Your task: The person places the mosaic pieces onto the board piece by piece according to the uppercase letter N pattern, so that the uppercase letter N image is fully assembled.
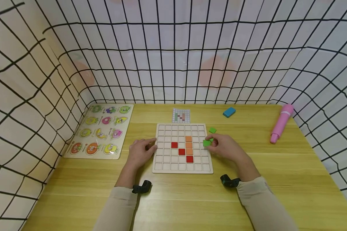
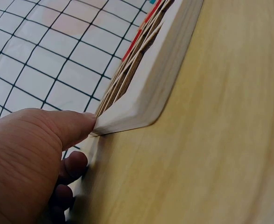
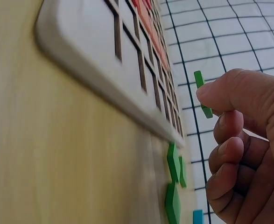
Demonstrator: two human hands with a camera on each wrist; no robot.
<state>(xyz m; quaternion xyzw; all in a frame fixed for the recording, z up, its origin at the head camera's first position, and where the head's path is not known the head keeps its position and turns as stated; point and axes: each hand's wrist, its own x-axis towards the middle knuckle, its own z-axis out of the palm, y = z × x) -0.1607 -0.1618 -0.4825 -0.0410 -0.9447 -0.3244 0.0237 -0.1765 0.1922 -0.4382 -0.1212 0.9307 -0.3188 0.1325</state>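
A wooden grid board (image 1: 164,166) lies flat on the table, with several red tiles (image 1: 181,151) and orange tiles (image 1: 189,145) set in its cells. At the board's left edge rests my left hand (image 1: 139,152); in the left wrist view its thumb (image 2: 73,126) touches the edge and the other fingers are partly hidden. My right hand (image 1: 226,146) pinches a green square tile (image 3: 199,78) between thumb and finger, raised by the board's right edge. Loose green tiles (image 3: 172,205) lie beside that edge, one partly covered by the right hand in the head view.
Behind the board lies a small card (image 1: 181,115) printed with a coloured grid. A fruit picture puzzle board (image 1: 99,131) is at the left. Toward the back right are a blue block (image 1: 229,112) and a pink cylindrical tool (image 1: 281,123). Grid-patterned cloth walls (image 1: 173,77) surround the table.
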